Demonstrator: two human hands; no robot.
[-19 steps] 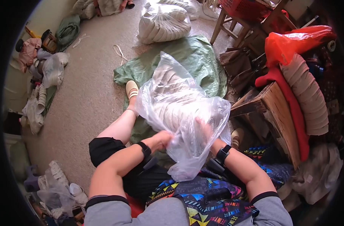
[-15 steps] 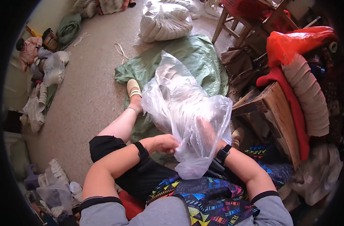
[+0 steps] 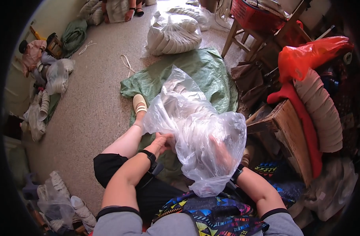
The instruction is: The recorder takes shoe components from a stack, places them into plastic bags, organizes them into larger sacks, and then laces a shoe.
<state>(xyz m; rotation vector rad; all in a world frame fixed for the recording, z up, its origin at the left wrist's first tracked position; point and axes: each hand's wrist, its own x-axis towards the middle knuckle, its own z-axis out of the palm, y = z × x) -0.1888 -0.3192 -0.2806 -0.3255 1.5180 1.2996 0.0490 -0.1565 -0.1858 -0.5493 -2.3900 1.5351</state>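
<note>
A large clear plastic bag (image 3: 199, 145) lies over my lap and reaches forward onto a green woven sheet (image 3: 211, 70). Inside it are pale, layered pieces (image 3: 184, 108) whose kind the plastic blurs. At the bag's left side, my left hand (image 3: 164, 142) is closed on the plastic, its fingertips partly hidden by the folds. My right hand (image 3: 222, 152) is inside the bag, seen through the film beside the pale pieces. Its fingers point forward, but the plastic blurs whether they grip anything.
Beyond the sheet stands a filled clear bag (image 3: 174, 33) of layered cream pieces. To my right are a wooden box (image 3: 294, 133), a red cloth (image 3: 306, 129), a curved cream stack (image 3: 320, 110) and a red plastic bag (image 3: 306, 55). Bagged bundles (image 3: 60, 76) line the left wall.
My left hand has moved forward and left along the bag's edge. My right hand has shifted slightly back inside the bag. The bag's near part spreads wider.
</note>
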